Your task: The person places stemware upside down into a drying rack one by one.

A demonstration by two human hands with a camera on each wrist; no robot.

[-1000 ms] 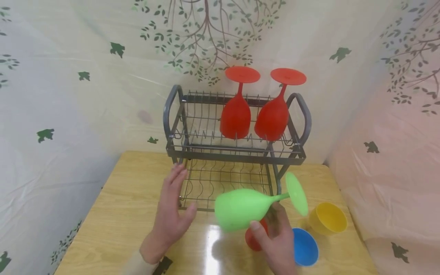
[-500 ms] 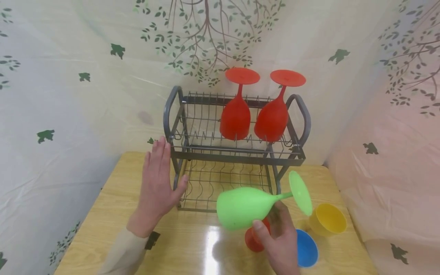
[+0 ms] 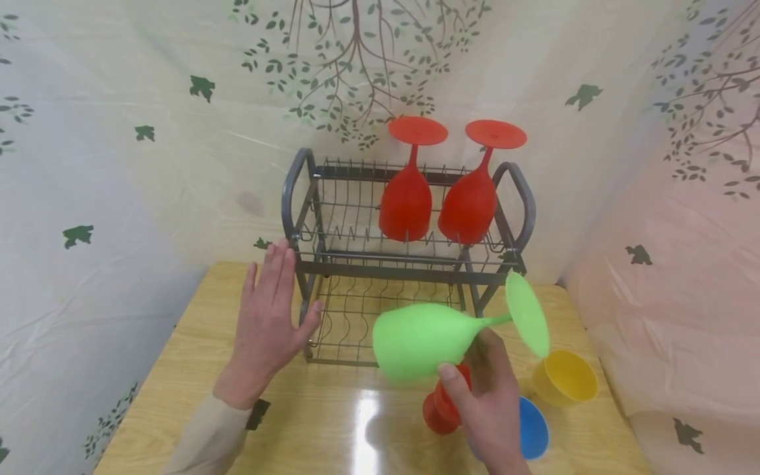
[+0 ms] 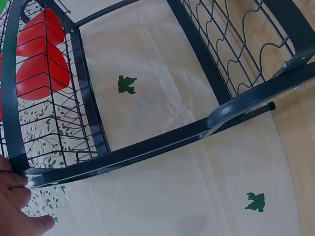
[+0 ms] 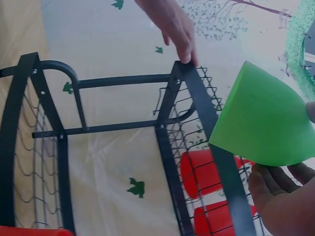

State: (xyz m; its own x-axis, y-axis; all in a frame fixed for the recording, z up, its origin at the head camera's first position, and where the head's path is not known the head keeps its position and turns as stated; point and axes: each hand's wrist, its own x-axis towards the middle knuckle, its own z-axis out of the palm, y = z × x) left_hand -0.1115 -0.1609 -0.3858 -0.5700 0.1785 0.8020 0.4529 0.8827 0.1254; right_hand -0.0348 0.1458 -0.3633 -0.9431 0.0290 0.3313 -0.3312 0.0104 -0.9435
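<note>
My right hand (image 3: 489,402) grips a light green plastic wine glass (image 3: 424,340) around the lower bowl near the stem. The glass lies on its side in the air, mouth to the left, foot to the right, in front of the lower shelf. My left hand (image 3: 264,323) has its fingers straight, fingertips at the front left corner of the upper shelf. In the right wrist view those fingers (image 5: 184,51) rest on the corner of the dark two-tier dish rack (image 5: 179,73). Two red wine glasses (image 3: 406,204) stand upside down on the upper shelf, right of its middle.
Another red wine glass (image 3: 439,412) is on the wooden table (image 3: 320,429), partly behind my right hand. A blue cup (image 3: 534,429) and a yellow cup (image 3: 566,378) lie to the right. A patterned sheet (image 3: 119,198) hangs behind the table and along its sides.
My left hand has moved left and up, from in front of the lower shelf to the rack's front left corner. The green wine glass has risen slightly in my right hand.
</note>
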